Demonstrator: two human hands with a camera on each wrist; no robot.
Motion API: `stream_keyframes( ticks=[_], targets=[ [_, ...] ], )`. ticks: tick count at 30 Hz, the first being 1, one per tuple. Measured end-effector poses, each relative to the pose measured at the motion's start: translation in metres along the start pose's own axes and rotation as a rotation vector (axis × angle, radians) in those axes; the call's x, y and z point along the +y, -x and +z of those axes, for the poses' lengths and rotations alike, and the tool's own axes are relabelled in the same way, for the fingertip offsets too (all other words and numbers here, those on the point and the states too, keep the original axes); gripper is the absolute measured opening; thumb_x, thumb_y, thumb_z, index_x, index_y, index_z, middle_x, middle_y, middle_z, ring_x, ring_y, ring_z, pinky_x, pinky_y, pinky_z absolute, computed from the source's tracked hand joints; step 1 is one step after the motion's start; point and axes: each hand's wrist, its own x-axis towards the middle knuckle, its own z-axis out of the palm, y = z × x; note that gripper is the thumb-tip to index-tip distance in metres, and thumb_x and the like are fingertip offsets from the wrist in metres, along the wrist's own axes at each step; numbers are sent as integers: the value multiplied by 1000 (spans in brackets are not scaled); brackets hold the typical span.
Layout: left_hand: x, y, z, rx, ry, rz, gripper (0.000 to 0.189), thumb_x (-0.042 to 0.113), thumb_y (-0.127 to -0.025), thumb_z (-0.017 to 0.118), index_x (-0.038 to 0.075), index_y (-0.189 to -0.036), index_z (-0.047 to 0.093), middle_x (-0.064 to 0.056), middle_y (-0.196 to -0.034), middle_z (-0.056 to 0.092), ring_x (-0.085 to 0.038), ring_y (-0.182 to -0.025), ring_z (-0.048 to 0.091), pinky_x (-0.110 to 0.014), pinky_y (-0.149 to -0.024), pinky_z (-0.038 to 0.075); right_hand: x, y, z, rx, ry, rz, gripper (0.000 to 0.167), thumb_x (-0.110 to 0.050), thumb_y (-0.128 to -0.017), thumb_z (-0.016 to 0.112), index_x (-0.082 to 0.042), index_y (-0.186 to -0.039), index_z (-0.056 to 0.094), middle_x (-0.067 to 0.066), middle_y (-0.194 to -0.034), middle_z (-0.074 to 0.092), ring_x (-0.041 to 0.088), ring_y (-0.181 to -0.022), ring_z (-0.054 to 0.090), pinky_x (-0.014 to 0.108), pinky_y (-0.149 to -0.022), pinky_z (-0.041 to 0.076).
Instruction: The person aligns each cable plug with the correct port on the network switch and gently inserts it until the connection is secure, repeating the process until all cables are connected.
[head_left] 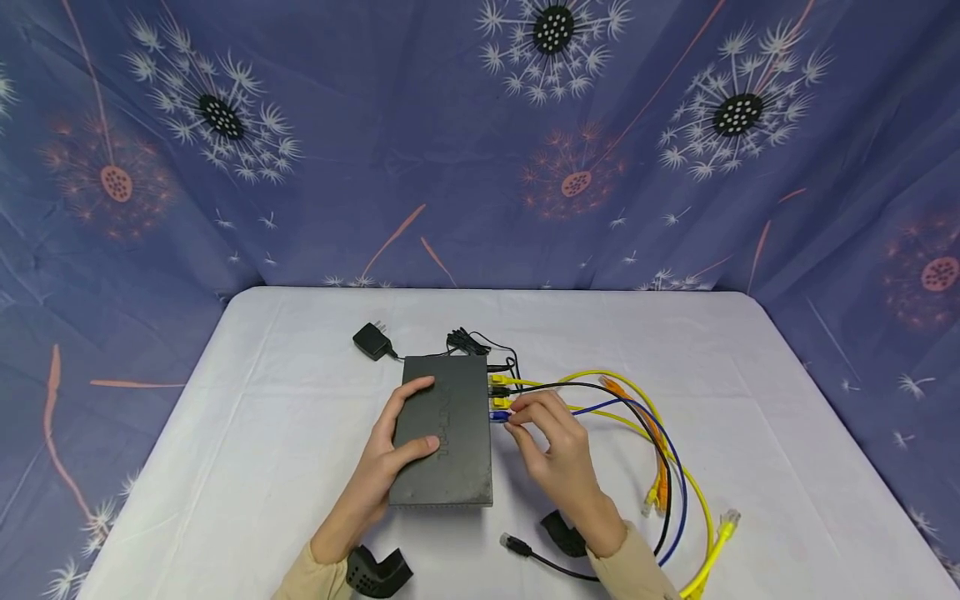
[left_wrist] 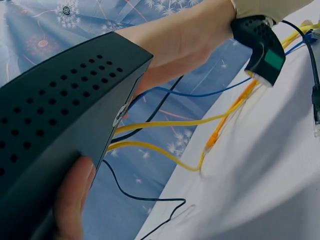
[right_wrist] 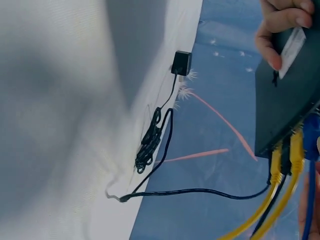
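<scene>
The black network box (head_left: 467, 471) is located between my hands, raised above the white tabletop (head_left: 247, 433). Its long axis runs away from me, one short end nearest my body; the port side faces right, toward my right hand (head_left: 558, 446).

My left hand (head_left: 381, 454) is clamped on the left long edge: thumb and one finger on the top face, other fingers on the underside. Its forearm enters from the near left. My right hand, apart from the left, points leftward, with thumb and fingers pinching the blue plug (head_left: 499, 416) at the nearest occupied port. I cannot tell whether that plug is fully seated.

The casing is matte, with raised lettering beside my left thumb, round vent holes (left_wrist: 65, 92) along one end and a white label (right_wrist: 293, 52) underneath. Two yellow plugs and one black plug line the port side beyond my right fingertips. The power adapter (head_left: 372, 341) lies beyond my left hand.
</scene>
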Motion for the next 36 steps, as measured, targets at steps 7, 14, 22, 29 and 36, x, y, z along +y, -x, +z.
stream_keyframes(
  ticks=[7, 14, 22, 29, 36],
  targets=[
    [-1, -2, -6, 14, -9, 4, 68, 6, -85, 63, 25, -144, 38, -4, -149, 23, -29, -130, 25, -46, -97, 26, -2, 3, -13, 42, -31, 44, 24, 13, -72, 74, -6, -83, 64, 9, -97, 63, 24, -89, 60, 19, -83, 43],
    [-4, -2, -12, 32, -8, 3, 68, 5, -85, 64, 25, -145, 38, -5, -148, 23, -29, -128, 26, -46, -96, 27, -8, 2, -36, 92, -18, 73, 31, 20, -67, 72, -3, -86, 67, 12, -92, 65, 21, -83, 60, 20, -77, 44],
    [-6, -1, -16, 20, 9, -1, 67, 4, -87, 61, 24, -146, 36, -5, -150, 19, -32, -131, 23, -46, -96, 30, -24, -4, -68, 152, -48, 125, 26, 28, -70, 63, 11, -89, 64, 22, -88, 61, 13, -75, 55, 16, -67, 44],
    [-6, 0, -18, 41, 1, -18, 68, 4, -85, 63, 25, -145, 37, -7, -148, 22, -32, -127, 27, -45, -91, 34, -3, 19, -92, 173, -32, 267, 29, 30, -71, 62, 14, -95, 63, 16, -90, 62, 10, -80, 56, 14, -69, 45],
    [-7, 1, -20, 55, -5, -35, 69, 5, -85, 63, 25, -145, 37, -6, -149, 21, -32, -127, 27, -45, -90, 35, 6, 36, -111, 147, 44, 414, 27, 20, -80, 63, 7, -103, 65, 11, -97, 64, 7, -83, 58, 13, -70, 44]
  ],
)
